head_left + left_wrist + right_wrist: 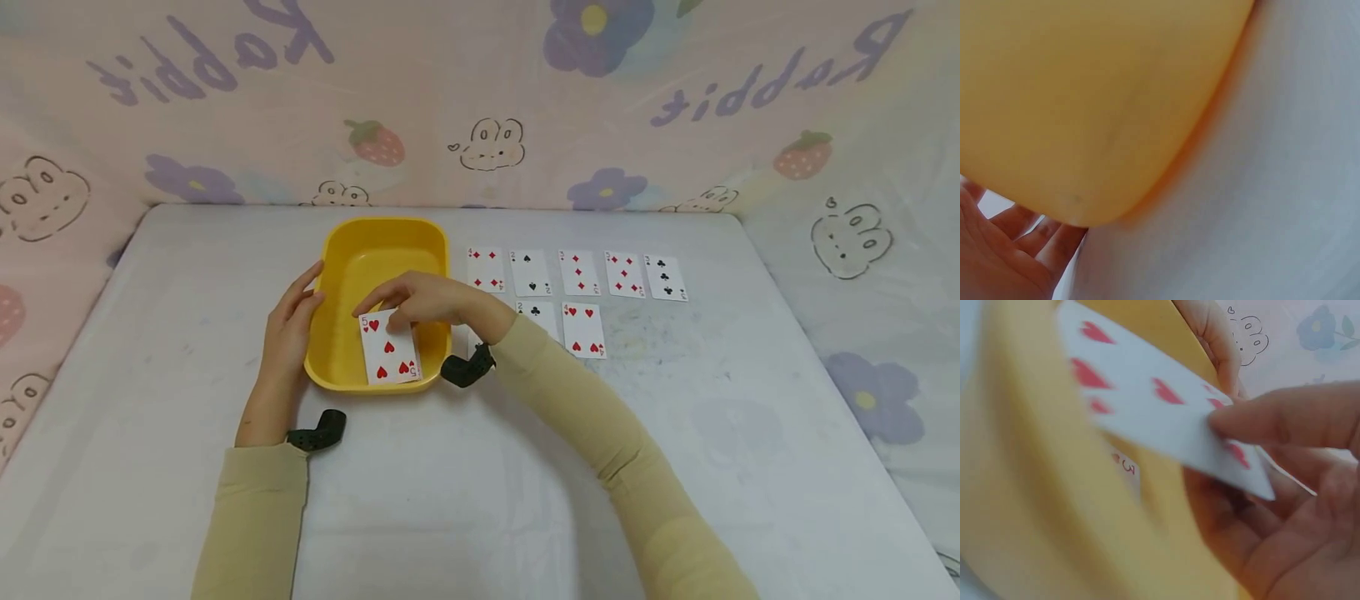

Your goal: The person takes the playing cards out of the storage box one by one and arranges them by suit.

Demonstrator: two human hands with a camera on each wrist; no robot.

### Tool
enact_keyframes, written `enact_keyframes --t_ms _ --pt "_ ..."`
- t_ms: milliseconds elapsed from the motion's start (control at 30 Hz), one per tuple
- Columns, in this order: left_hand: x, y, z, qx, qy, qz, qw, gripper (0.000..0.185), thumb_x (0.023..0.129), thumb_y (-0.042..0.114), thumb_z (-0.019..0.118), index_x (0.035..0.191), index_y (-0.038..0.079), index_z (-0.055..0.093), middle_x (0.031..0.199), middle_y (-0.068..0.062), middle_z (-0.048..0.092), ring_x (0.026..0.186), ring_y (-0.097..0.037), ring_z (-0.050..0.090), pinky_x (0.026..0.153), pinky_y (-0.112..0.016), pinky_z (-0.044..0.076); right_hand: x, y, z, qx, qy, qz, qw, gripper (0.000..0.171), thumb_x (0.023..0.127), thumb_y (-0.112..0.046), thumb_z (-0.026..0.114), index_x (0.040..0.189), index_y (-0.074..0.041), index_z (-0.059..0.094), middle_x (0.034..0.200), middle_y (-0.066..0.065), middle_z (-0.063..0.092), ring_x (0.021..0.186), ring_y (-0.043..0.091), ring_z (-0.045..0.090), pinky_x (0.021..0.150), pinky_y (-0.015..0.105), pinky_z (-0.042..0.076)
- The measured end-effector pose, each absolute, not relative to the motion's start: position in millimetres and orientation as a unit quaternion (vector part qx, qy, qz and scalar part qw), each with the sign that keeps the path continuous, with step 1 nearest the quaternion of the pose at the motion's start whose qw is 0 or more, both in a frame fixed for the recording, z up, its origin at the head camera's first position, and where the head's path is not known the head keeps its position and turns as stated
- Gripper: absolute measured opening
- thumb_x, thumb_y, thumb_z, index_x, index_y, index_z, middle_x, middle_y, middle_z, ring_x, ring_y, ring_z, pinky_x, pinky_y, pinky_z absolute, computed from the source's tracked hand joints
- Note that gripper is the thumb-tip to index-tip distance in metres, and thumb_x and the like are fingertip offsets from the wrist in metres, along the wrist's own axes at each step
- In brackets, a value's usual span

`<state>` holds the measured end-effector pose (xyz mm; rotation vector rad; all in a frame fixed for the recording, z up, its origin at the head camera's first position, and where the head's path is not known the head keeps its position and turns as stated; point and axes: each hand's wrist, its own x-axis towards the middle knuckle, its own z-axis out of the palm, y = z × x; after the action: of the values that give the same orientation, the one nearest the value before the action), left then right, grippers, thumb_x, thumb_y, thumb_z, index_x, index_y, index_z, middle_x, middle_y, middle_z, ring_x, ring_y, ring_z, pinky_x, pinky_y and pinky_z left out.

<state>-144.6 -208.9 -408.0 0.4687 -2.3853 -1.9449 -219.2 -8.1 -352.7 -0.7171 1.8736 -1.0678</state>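
My right hand [431, 298] reaches over a yellow plastic tray [313, 350] and pinches a five of hearts playing card [386, 354] between thumb and fingers. The card slants down into the tray, its lower end close to the near wall. Under it, in the right wrist view, shows the corner of another card [1129, 469] with a red 3. At the tray's left side, my left hand [287, 329] rests its fingers and thumb against the outer wall and rim. Those fingers, loosely extended, partly pass behind the wall in the left wrist view.
Right of the tray, a back row of face-up cards includes a four of diamonds [486, 271] and a three of clubs [666, 278]. The front row has a two of clubs [536, 315] and a four of hearts [583, 330]; my right forearm covers part of it. A printed cloth [420, 100] hangs behind.
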Motion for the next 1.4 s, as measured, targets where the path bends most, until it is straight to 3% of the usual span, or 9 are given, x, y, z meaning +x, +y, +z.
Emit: enact_keyframes --t_ms 267,567,1000,1233,1400 --pt "-144 -208 -408 0.152 -0.753 -0.640 0.014 0.041 0.102 0.037 0.039 0.142 0.043 0.042 0.147 -0.002 0.039 0.115 -0.013 0.044 0.105 -0.032 0.041 -218 6 -349 -0.257 0.767 -0.470 0.353 0.035 0.088 -0.009 0.062 0.122 -0.016 0.067 0.120 -0.002 0.065 0.104 0.014 0.057 0.086 0.025 0.049" --pt "-144 -208 -407 0.151 -0.745 -0.649 0.016 0.041 0.101 0.036 0.041 0.142 0.042 0.043 0.146 -0.002 0.039 0.116 -0.015 0.044 0.103 -0.033 0.040 -216 33 -346 -0.208 0.764 -0.539 0.288 0.032 0.089 -0.012 0.065 0.120 -0.016 0.067 0.125 -0.006 0.063 0.115 0.010 0.051 0.102 0.029 0.041" --pt "-143 -213 -406 0.150 -0.744 -0.651 0.013 0.041 0.101 0.035 0.043 0.142 0.040 0.044 0.140 -0.004 0.043 0.107 -0.011 0.048 0.083 -0.012 0.044 -219 86 -354 -0.145 0.774 -0.573 0.228 0.030 0.091 -0.013 0.062 0.120 -0.014 0.067 0.129 -0.005 0.060 0.124 0.013 0.046 0.106 0.034 0.040" --pt "-140 -212 -404 0.146 -0.745 -0.651 0.010 0.042 0.101 0.036 0.042 0.143 0.041 0.042 0.139 -0.005 0.042 0.105 -0.011 0.048 0.082 -0.011 0.044 -218 122 -360 -0.108 0.776 -0.585 0.207 0.031 0.091 -0.014 0.062 0.122 -0.015 0.067 0.132 -0.005 0.057 0.128 0.013 0.044 0.112 0.037 0.032" --pt "-140 -208 -405 0.144 -0.722 -0.677 0.015 0.041 0.100 0.036 0.045 0.141 0.039 0.046 0.129 0.002 0.045 0.103 -0.012 0.047 0.080 -0.009 0.045 -215 149 -365 -0.083 0.789 -0.578 0.190 0.032 0.092 -0.013 0.060 0.122 -0.017 0.066 0.135 -0.006 0.054 0.126 0.012 0.042 0.107 0.037 0.035"
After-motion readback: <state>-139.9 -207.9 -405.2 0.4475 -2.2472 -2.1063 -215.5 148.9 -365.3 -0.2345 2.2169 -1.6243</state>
